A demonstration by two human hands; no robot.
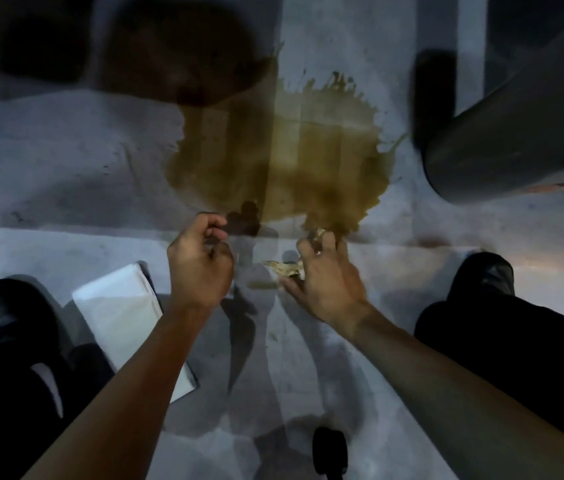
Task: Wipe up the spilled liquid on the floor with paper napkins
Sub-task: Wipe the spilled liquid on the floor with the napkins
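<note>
At the spill's near edge, right hand pinching soaked napkin; left hand curled, empty

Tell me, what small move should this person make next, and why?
Probably drop the soaked napkin that the right hand holds into the grey bin nearby, then take a fresh one from the white napkin stack. The brown puddle is mostly unwiped, and the left hand is curled, seemingly holding nothing.
</note>
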